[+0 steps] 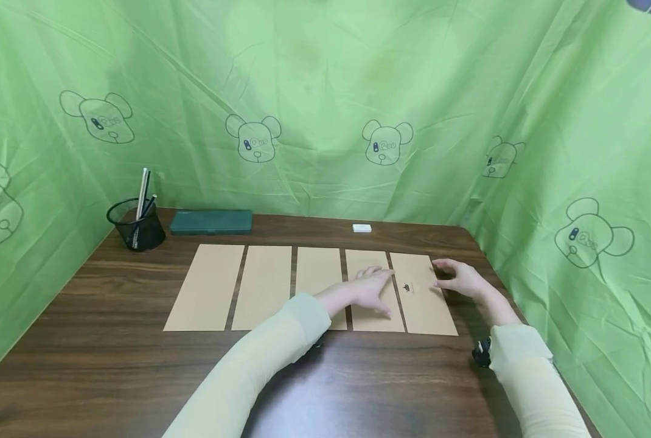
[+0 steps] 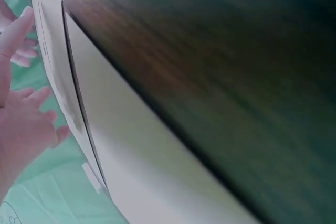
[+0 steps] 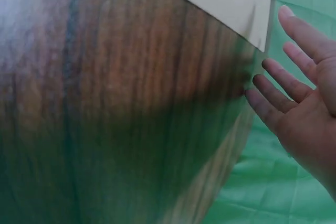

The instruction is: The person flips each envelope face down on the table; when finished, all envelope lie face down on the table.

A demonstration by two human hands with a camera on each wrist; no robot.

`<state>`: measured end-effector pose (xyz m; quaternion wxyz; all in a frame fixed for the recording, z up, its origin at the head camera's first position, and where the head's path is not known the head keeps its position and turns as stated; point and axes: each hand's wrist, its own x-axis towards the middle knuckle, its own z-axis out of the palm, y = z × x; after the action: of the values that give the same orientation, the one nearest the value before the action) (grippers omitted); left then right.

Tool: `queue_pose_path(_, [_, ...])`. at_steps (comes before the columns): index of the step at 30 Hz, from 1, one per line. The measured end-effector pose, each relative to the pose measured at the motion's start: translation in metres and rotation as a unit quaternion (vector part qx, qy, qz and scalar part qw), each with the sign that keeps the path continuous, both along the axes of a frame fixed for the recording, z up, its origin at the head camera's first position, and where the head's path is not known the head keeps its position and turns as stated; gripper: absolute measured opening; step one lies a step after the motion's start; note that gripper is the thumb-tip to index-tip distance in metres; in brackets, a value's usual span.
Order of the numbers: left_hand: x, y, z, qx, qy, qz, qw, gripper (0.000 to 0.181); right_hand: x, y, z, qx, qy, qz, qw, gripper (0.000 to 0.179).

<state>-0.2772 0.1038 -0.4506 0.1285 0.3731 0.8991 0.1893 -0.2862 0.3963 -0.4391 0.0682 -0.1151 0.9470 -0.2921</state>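
Observation:
Several tan, upright paper rectangles, perhaps cards or envelopes, lie in a row on the dark wooden table (image 1: 325, 377). The rightmost paper (image 1: 418, 310) bears a small dark crown print. My left hand (image 1: 370, 289) is over the neighbouring paper (image 1: 365, 261), its fingers spread and their tips by the rightmost paper's left edge. At that paper's right edge is my right hand (image 1: 462, 280), thumb and fingers apart. Whether either hand touches paper, I cannot tell. Both the left hand (image 2: 23, 124) and the right hand (image 3: 304, 82) show extended fingers in the wrist views, holding nothing.
A black mesh pen cup (image 1: 139, 228) with several pens stands at the back left. Beside it lies a dark green flat case (image 1: 212, 222). A small white block (image 1: 361, 228) sits near the back edge. Green printed curtain (image 1: 314, 73) encloses the table's back and sides.

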Motion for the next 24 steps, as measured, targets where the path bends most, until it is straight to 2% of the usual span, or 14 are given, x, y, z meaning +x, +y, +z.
queue_pose_path(7, [-0.0031,0.0020,-0.0003,-0.021,-0.022,0.000,0.9995,0.106,-0.0054,0.0018,-0.0085,0.014,-0.004,0.002,0.9999,0.063])
queue_pose_path(16, [-0.0075,0.0004,-0.0019,-0.035,-0.020,-0.015,0.9991,0.101,-0.0073,0.0005,-0.0090,0.016,-0.001,0.005,0.9999,0.061])
queue_pose_path(24, [-0.0073,-0.0010,0.0004,-0.044,-0.018,-0.015,0.9987,0.100,-0.0063,-0.0031,-0.0070,-0.024,0.000,0.023,0.9995,0.055])
